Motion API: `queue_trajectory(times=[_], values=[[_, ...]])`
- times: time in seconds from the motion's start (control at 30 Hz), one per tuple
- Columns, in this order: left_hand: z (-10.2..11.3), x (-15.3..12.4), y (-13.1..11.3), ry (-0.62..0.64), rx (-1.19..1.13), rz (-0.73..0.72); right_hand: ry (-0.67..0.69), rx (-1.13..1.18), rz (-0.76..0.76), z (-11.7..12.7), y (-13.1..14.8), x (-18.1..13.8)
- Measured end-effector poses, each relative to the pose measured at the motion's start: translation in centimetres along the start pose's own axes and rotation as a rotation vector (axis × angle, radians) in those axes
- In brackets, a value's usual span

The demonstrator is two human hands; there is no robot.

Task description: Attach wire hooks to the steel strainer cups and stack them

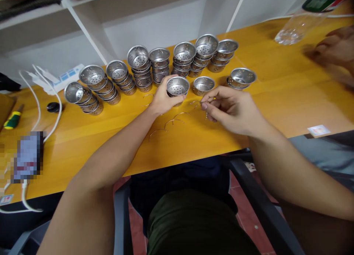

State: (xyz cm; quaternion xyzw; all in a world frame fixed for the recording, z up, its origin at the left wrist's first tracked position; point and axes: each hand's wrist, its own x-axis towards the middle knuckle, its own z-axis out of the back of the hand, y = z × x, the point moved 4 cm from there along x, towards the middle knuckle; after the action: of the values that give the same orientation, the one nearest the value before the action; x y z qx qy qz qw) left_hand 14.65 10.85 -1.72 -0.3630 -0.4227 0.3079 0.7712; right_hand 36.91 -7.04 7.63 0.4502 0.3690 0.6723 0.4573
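Note:
My left hand [163, 98] is wrapped round a small perforated metal cup [177, 86], its open mouth facing up. To the right of it my right hand [228, 107] pinches a thin curved wire [195, 103] between thumb and fingertips. Several more curved wires [173, 120] lie loose on the table below the held cup. A single perforated cup [204, 86] stands just behind my right hand. Further right is a short stack of cups [242, 78]. Behind both hands, taller stacks of the same cups [184, 52] form a row.
At left lie a phone [27, 157] with white cables, a yellow-green screwdriver [13, 118], a black round cap [53, 107] and a white power strip [68, 78]. A clear plastic bottle [293, 30] lies at the right, near another person's blurred hand [336, 50]. White shelving backs the table.

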Motion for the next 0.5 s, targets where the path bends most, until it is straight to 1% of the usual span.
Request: queue_trajectory(times=[0.13, 0.27, 0.33, 0.4, 0.5], values=[[-0.5, -0.2, -0.3, 0.086, 0.054, -0.020, 0.033, -0.059, 0.031, -0.7, 0.8, 1.3], [-0.6, -0.2, -1.0, 0.128, 0.047, -0.031, 0.029, -0.076, 0.077, -0.4, 1.9, 3.6], [-0.5, -0.1, -1.4, 0.116, 0.059, -0.046, 0.020, -0.065, 0.093, -0.1, 2.8, 5.1], [-0.4, -0.2, -1.9, 0.079, 0.084, -0.068, 0.005, -0.043, 0.100, 0.1, 3.9, 6.9], [-0.4, -0.3, -2.3, 0.058, 0.122, -0.084, -0.048, -0.014, 0.142, 0.1, 5.9, 9.5]])
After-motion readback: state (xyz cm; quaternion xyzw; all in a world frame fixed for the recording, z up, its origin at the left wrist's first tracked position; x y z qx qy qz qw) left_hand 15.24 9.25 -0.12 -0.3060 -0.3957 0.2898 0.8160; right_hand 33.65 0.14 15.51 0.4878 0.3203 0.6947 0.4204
